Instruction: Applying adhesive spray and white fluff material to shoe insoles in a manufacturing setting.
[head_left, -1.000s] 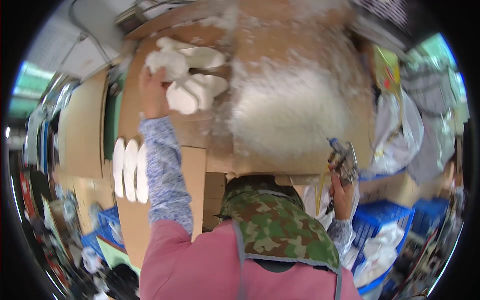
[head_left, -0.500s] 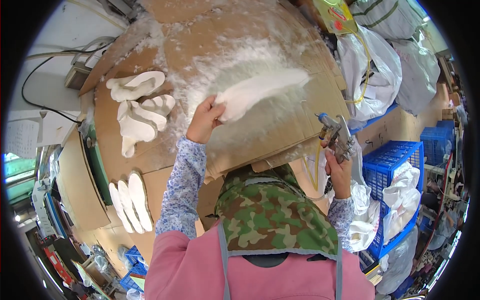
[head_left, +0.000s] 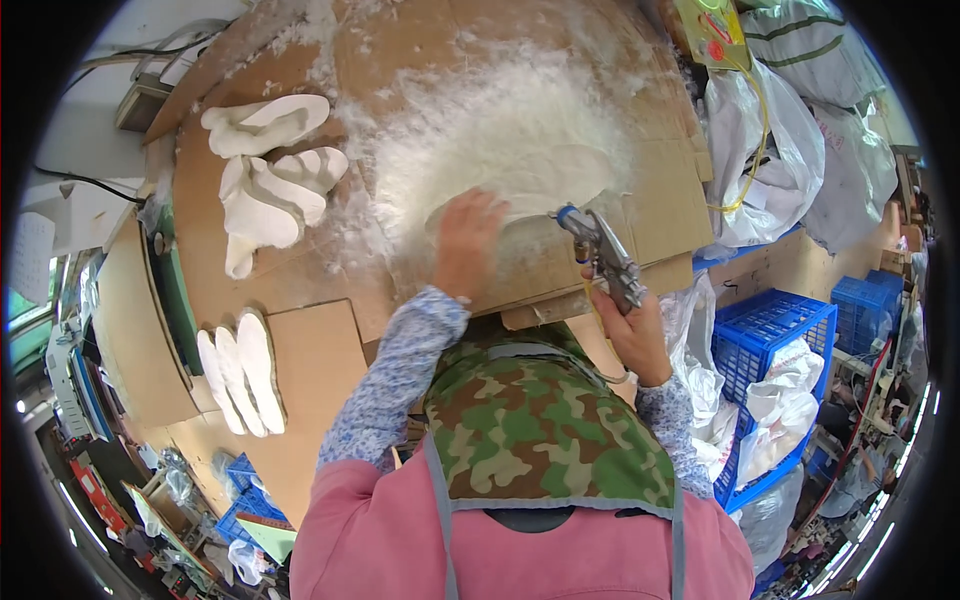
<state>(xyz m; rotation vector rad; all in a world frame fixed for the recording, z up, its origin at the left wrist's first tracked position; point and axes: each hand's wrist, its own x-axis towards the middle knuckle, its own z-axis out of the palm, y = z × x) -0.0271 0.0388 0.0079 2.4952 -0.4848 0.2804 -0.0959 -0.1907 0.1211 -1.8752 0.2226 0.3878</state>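
A white insole lies on the cardboard sheet in the middle, amid a wide patch of white overspray. My left hand is over the insole's left end. Motion blurs its fingers, so I cannot see whether they grip or only touch it. My right hand is closed round the handle of a metal spray gun. The gun's blue-tipped nozzle points left toward the insole's near edge, a short way off it.
To the left, several curved white insoles lie piled up. Nearer, three flat white insoles lie side by side. A yellow hose hangs at the right by a plastic bag. A blue crate holding white bags stands right of me.
The insole has gone from being held up in my left hand to lying on the cardboard. My left hand moved right and nearer. The spray gun came left toward the insole.
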